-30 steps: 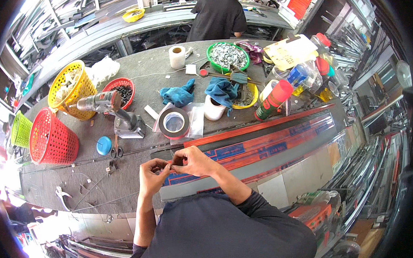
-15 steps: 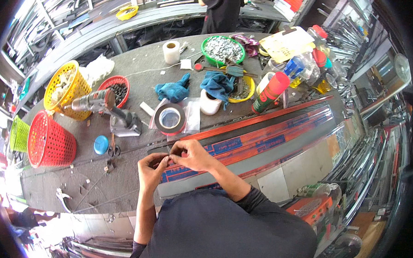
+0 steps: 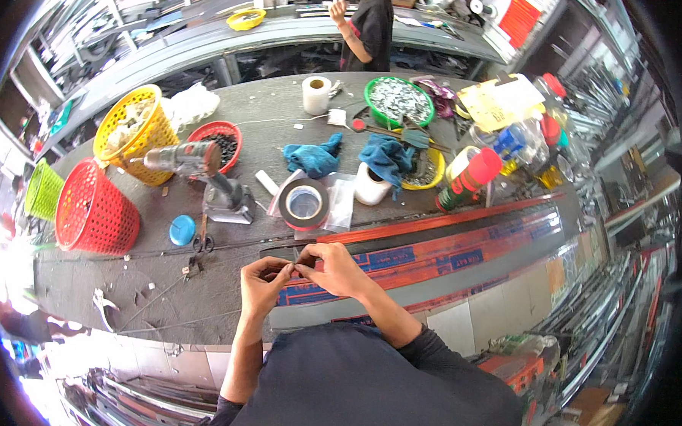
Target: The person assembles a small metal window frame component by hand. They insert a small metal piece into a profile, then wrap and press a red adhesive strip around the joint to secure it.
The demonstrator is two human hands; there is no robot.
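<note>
My left hand and my right hand meet fingertip to fingertip over the near edge of the workbench. Both are closed in a pinch. Whatever sits between the fingertips is small and dark, too small to name. Under and beside my right hand lie long profiles with orange-and-blue film, running off to the right. Just beyond my fingers is a roll of black tape on a clear plastic bag. A pair of scissors and a blue round lid lie left of my hands.
A cordless drill stands near red and yellow baskets. Farther off are blue cloths, a green basket of small metal parts and a red-capped spray can. Another person stands at the back bench.
My hands still meet at the fingertips, wrists little changed. The view has shifted, so the bench things sit farther right and mostly lower. The person behind now shows a raised hand.
</note>
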